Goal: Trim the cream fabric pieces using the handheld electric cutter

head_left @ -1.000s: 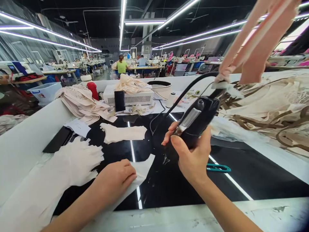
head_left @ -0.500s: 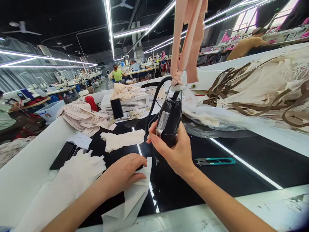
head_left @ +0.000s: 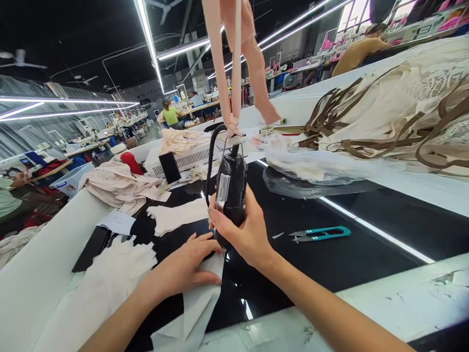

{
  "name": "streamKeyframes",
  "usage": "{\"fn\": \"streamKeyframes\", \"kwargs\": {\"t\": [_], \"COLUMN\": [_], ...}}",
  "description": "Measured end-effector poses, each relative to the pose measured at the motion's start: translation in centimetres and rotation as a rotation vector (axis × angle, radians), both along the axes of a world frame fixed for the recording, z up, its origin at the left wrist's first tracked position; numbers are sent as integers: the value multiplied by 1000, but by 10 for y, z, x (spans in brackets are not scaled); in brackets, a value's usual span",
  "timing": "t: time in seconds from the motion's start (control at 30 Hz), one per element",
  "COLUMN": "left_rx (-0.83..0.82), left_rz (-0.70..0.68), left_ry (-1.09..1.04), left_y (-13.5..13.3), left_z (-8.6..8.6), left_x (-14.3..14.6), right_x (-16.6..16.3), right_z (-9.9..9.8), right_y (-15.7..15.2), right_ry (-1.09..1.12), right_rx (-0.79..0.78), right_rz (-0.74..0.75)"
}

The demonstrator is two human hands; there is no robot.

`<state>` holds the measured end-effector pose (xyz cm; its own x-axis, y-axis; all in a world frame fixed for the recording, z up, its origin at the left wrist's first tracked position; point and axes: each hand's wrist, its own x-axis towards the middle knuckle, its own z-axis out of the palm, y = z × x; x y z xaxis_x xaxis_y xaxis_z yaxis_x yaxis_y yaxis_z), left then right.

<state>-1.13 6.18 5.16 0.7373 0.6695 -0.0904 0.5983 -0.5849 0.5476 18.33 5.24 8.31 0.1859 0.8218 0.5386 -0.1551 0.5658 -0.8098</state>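
Observation:
My right hand [head_left: 246, 234] is wrapped round a black hand-held electric tool [head_left: 230, 188] that hangs upright from pink fabric strips [head_left: 234, 63] and has a black cable. Its lower tip meets a white fabric piece [head_left: 200, 303] on the glossy black table [head_left: 330, 264]. My left hand [head_left: 185, 266] lies flat on that white piece with fingers spread, right beside the tool.
Teal thread snips [head_left: 319, 233] lie to the right. Stacks of cut white pieces [head_left: 106, 278] are at left, one more piece [head_left: 176, 215] behind. A beige garment pile with brown straps [head_left: 395, 112] fills the right. A white machine [head_left: 190, 156], a phone and other workers sit beyond.
My right hand has swung the hanging tool left and upright, down to the white piece by my left hand. My left fingers have spread flat. The view has panned right.

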Motion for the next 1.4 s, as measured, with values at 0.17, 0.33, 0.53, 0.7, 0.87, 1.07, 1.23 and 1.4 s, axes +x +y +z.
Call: {"fn": "streamKeyframes", "kwargs": {"t": [0.17, 0.33, 0.53, 0.7, 0.87, 1.07, 1.23, 1.4], "left_rx": [-4, -8, 17, 2, 7, -7, -15, 49], "left_rz": [-7, -25, -40, -32, -33, -43, -38, -39], "left_ry": [-24, -24, -34, -39, -41, -58, -50, -55], "left_y": [1, 2, 3, 2, 3, 6, 6, -1], "left_z": [-1, -1, -2, 0, 2, 0, 2, -1], "left_x": [1, 3, 4, 5, 4, 3, 5, 0], "right_x": [0, 0, 0, -3, -5, -5, -8, -6], "right_z": [-6, -9, -10, -10, -11, -10, -13, -11], "right_y": [0, 1, -2, -9, -12, -17, -21, -20], "right_ry": [5, -5, -7, 14, 3, 29, 15, 6], "right_rx": [7, 10, -5, -18, -28, -28, -40, -43], "right_rz": [25, 9, 3, 49, 37, 67, 80, 64]}}
